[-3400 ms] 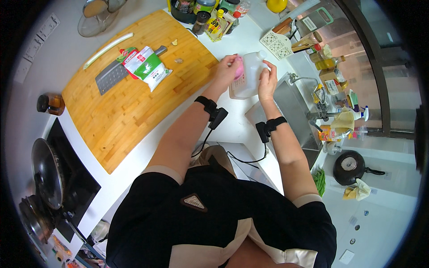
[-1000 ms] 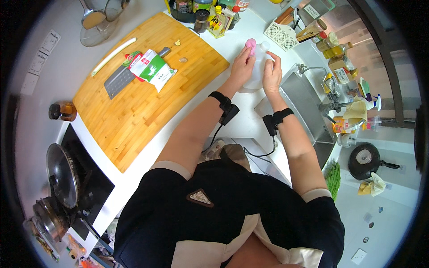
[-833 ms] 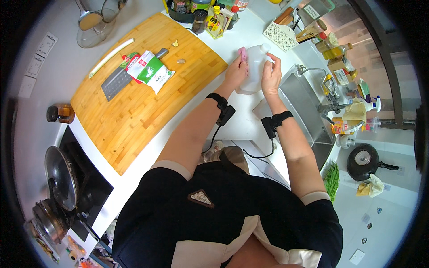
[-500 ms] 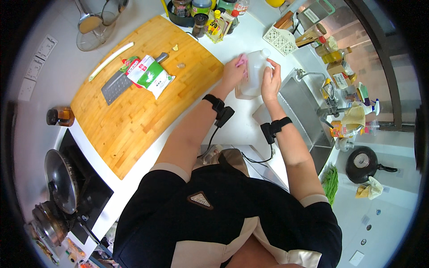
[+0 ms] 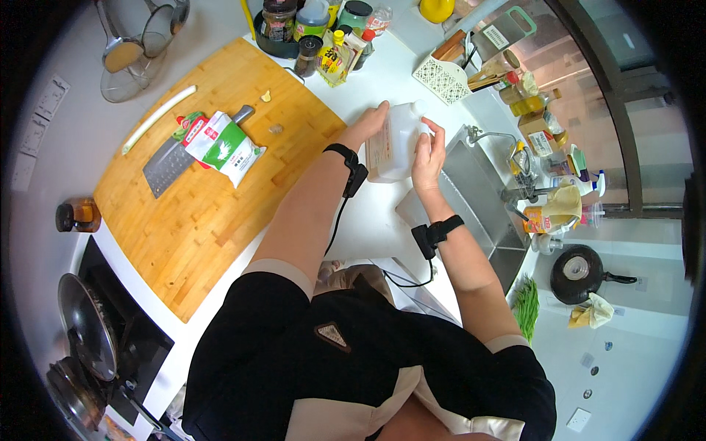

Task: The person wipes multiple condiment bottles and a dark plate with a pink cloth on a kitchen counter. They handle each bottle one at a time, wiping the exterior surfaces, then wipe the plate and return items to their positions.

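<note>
A translucent white plastic jug (image 5: 398,145) with a white cap and a pale printed label is between my hands, over the white counter beside the sink. My left hand (image 5: 368,123) presses against its upper left side, the fingers partly hidden by the jug. My right hand (image 5: 428,158) grips the right side below the cap, with thumb and fingers bent. Whether the jug's base rests on the counter I cannot tell. To the left on a wooden cutting board (image 5: 243,228) lie a cleaver (image 5: 168,167), a green and white packet (image 5: 226,149) and a long white leek stalk (image 5: 158,117).
The steel sink (image 5: 478,191) and its faucet (image 5: 518,192) lie to the right. A white perforated utensil holder (image 5: 441,79) and seasoning bottles stand behind the jug. At the left are a brown-filled jar (image 5: 87,215) and a lidded pan (image 5: 87,327) on the black stove.
The jug has turned so its label shows more. The pink piece seen by my left hand is no longer visible. The whole view has shifted slightly.
</note>
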`<state>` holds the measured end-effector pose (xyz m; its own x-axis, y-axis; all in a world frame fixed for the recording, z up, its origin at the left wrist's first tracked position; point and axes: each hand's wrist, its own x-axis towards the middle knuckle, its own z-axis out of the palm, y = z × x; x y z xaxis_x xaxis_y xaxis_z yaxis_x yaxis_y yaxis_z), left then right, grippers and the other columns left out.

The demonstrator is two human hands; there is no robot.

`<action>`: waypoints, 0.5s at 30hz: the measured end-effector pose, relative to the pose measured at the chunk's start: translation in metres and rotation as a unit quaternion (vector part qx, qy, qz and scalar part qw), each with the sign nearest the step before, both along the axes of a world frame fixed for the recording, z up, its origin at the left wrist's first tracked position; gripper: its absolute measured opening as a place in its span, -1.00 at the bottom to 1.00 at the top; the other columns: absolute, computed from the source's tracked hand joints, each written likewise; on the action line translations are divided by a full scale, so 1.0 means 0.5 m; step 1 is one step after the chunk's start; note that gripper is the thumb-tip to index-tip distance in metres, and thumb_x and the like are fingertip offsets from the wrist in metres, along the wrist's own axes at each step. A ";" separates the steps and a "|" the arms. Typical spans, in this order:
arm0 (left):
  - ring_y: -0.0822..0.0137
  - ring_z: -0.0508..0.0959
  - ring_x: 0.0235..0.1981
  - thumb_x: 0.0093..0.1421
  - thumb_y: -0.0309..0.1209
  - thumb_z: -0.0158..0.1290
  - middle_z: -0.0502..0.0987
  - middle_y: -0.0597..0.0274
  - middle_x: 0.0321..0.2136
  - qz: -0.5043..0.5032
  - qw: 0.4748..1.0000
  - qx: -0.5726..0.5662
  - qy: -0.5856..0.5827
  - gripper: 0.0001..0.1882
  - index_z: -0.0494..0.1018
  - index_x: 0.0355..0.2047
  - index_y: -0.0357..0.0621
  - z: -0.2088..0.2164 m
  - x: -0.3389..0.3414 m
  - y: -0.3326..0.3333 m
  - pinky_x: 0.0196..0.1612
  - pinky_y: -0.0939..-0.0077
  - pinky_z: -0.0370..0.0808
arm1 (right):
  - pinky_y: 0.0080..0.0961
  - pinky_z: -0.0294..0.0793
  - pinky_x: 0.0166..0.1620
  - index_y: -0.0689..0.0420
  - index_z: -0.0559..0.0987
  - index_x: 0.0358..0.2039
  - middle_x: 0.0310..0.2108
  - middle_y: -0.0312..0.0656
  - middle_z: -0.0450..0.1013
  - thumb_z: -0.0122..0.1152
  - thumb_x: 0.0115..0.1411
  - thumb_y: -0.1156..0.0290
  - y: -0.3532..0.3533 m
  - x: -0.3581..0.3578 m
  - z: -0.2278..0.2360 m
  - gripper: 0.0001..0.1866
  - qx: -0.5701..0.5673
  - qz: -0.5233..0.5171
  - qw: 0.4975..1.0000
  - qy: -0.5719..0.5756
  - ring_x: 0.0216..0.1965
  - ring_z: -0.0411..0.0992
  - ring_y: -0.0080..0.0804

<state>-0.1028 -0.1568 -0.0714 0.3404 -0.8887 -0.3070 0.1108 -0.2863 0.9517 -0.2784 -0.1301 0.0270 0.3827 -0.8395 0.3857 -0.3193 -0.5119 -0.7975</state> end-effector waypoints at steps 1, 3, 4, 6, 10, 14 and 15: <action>-0.14 0.48 0.10 0.26 0.21 -0.35 0.50 -0.36 -0.01 0.010 1.000 0.011 0.002 -0.11 0.43 0.04 -0.51 -0.009 -0.006 0.003 0.18 0.15 0.32 | -0.54 0.31 -0.36 0.11 0.46 0.08 -0.58 -0.33 0.31 -0.09 0.33 0.29 0.000 0.000 0.000 -0.64 -0.001 0.003 1.000 -0.001 -0.52 0.25 -0.57; -0.15 0.44 0.15 0.26 0.23 -0.38 0.46 -0.40 0.03 0.025 0.999 0.042 0.006 -0.07 0.41 0.05 -0.56 -0.014 -0.011 0.011 0.22 0.17 0.29 | -0.54 0.31 -0.36 0.12 0.46 0.07 -0.58 -0.33 0.30 -0.09 0.33 0.29 0.000 0.002 -0.001 -0.64 -0.008 0.000 1.000 0.000 -0.52 0.25 -0.57; -0.16 0.41 0.18 0.27 0.24 -0.39 0.44 -0.41 0.06 0.019 0.999 0.038 -0.009 -0.06 0.39 0.07 -0.56 -0.016 -0.012 0.017 0.24 0.17 0.27 | -0.54 0.31 -0.36 0.12 0.46 0.07 -0.58 -0.34 0.30 -0.09 0.33 0.29 -0.001 0.003 -0.002 -0.64 -0.010 -0.003 1.000 -0.002 -0.52 0.25 -0.57; -0.17 0.36 0.22 0.29 0.25 -0.42 0.39 -0.42 0.11 0.001 0.999 0.043 -0.034 -0.05 0.35 0.12 -0.55 -0.024 -0.013 0.030 0.27 0.17 0.24 | -0.54 0.31 -0.36 0.12 0.47 0.06 -0.59 -0.34 0.30 -0.09 0.32 0.30 -0.002 0.004 -0.003 -0.64 -0.015 -0.003 1.000 -0.003 -0.52 0.25 -0.58; -0.20 0.36 0.21 0.30 0.24 -0.42 0.38 -0.41 0.12 0.039 0.996 -0.016 -0.075 -0.08 0.30 0.18 -0.48 -0.068 -0.033 0.048 0.27 0.13 0.24 | -0.53 0.31 -0.37 0.12 0.48 0.05 -0.59 -0.34 0.30 -0.09 0.31 0.32 -0.001 0.002 -0.003 -0.64 -0.021 0.001 1.000 -0.016 -0.52 0.25 -0.58; -0.21 0.41 0.15 0.31 0.19 -0.33 0.43 -0.38 0.07 0.114 0.982 -0.093 -0.118 -0.17 0.29 0.21 -0.36 -0.108 -0.103 0.107 0.22 0.08 0.30 | -0.41 0.41 -0.29 0.05 0.50 0.05 -0.51 -0.19 0.44 -0.03 0.28 0.30 -0.001 0.001 -0.002 -0.65 0.006 -0.011 1.000 -0.001 -0.48 0.37 -0.43; -0.21 0.43 0.13 0.31 0.17 -0.30 0.45 -0.38 0.05 0.121 0.984 -0.081 -0.104 -0.20 0.30 0.21 -0.33 -0.104 -0.119 0.127 0.21 0.07 0.32 | -0.41 0.41 -0.29 0.05 0.50 0.05 -0.51 -0.19 0.44 -0.04 0.28 0.30 -0.001 0.000 -0.002 -0.65 0.009 -0.013 1.000 0.000 -0.48 0.38 -0.43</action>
<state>-0.1623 -0.0932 -0.1233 0.5884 -0.8057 -0.0680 -0.0460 -0.1173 0.9920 -0.2784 -0.1305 0.0262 0.3609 -0.8561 0.3700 -0.3325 -0.4888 -0.8065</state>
